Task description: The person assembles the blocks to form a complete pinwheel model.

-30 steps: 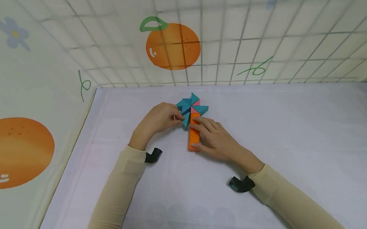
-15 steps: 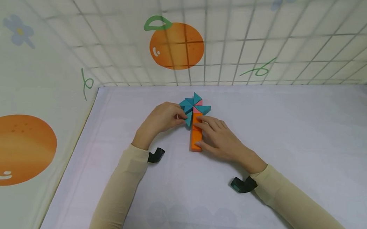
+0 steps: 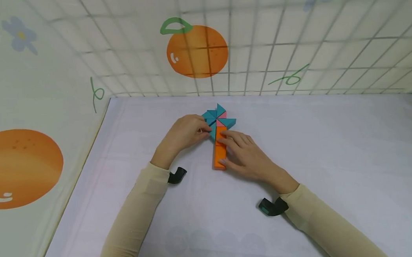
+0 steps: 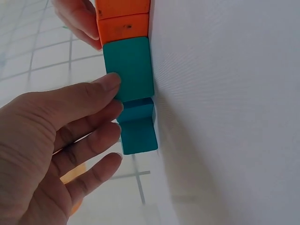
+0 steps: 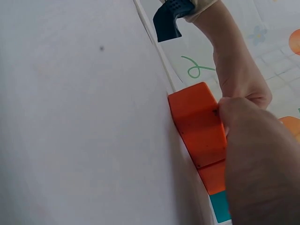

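Observation:
In the head view, a pinwheel shape of teal triangular blocks [image 3: 230, 122] with pink triangular blocks [image 3: 220, 123] lies flat at the top of a column of orange blocks [image 3: 220, 156]. My left hand [image 3: 186, 133] pinches a teal triangular block [image 3: 213, 132] at the column's left side. In the left wrist view, the thumb rests on the edge of this teal triangular block [image 4: 131, 68], which touches the orange blocks [image 4: 124, 27]. My right hand [image 3: 246, 155] rests its fingertips and thumb on the orange blocks, its fingers partly covering them.
A white cloth covers the table [image 3: 317, 149]. Behind it stands a wire grid [image 3: 257, 42] with a fabric printed with oranges and flowers. A dark curved piece sits at each sleeve cuff.
My left hand has moved a little to the right, bringing the teal triangular block against the orange column where a narrow gap was. My right hand stays on the orange blocks.

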Motion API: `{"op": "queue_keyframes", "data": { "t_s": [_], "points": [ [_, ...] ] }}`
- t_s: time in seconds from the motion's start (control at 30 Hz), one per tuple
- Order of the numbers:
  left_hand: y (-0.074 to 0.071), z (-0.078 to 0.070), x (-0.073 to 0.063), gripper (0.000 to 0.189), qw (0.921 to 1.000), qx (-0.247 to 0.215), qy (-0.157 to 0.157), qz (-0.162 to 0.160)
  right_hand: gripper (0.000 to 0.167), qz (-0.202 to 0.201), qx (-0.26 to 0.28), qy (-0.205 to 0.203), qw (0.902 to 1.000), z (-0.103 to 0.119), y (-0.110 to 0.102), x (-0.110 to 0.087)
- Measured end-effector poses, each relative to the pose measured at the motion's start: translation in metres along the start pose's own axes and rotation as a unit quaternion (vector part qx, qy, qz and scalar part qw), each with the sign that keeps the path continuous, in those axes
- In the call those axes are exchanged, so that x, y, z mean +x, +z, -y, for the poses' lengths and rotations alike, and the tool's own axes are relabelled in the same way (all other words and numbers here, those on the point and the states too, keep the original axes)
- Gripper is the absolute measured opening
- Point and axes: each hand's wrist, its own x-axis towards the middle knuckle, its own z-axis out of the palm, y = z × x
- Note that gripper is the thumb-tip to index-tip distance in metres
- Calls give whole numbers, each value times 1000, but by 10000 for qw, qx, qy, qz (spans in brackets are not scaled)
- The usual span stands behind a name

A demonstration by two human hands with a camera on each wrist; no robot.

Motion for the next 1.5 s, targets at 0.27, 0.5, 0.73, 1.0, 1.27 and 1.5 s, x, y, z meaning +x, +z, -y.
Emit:
{"op": "queue_keyframes", "data": {
  "t_s": [0.27,0.5,0.73,1.0,1.27,1.5],
  "points": [
    [3,0,0,17,9994,121,148,-280,57,38,-24,-11,10000,-1,1,0],
    [6,1,1,18,9987,194,234,-400,58,-14,-59,-77,10000,-1,0,0],
    [8,2,2,17,9983,184,238,-507,58,-10,-81,-85,9999,-1,-1,0],
    [8,4,2,18,9977,215,308,-561,58,44,-85,-27,10000,-2,0,1],
    [8,5,2,19,9973,292,347,-580,58,59,-78,-55,9999,-2,-1,1],
    [9,5,3,19,9977,248,313,-539,59,5,-63,-72,10000,-2,1,1]
  ]
}}
